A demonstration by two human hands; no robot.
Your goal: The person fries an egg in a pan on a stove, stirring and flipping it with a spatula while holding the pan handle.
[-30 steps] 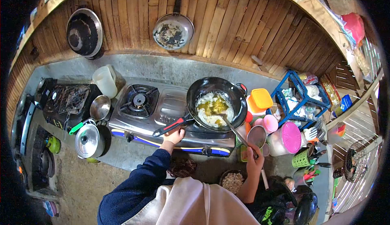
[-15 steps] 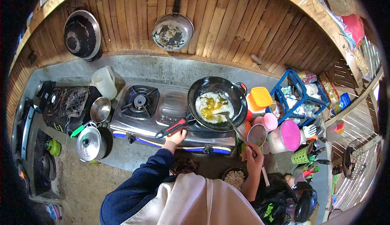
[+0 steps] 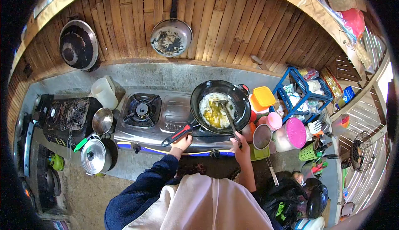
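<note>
A black wok (image 3: pixel 198 105) sits over the right burner of the gas stove (image 3: pixel 174 105). Yellow and white egg-like food (image 3: pixel 214 113) lies in the wok, bubbling in pale liquid. My left hand (image 3: pixel 181 142) is closed round the wok's red and black handle (image 3: pixel 176 135). With my right hand (image 3: pixel 241 146) I grip a metal spatula (image 3: pixel 228 116), its blade in the food toward the far side of the wok. A mesh strainer (image 3: pixel 262 136) lies just right of my right hand.
Orange and pink containers (image 3: pixel 264 97) and a pink-lidded tub (image 3: pixel 295 130) stand right of the wok, near a blue rack (image 3: pixel 308 95). To the left are a lidded pot (image 3: pixel 93 155), a steel bowl (image 3: pixel 102 121) and a grill rack (image 3: pixel 75 114). Pans hang on the wall.
My right hand has moved left with the spatula, whose blade has shifted up and away in the food. My left hand stays on the wok handle. The camera view has shifted slightly.
</note>
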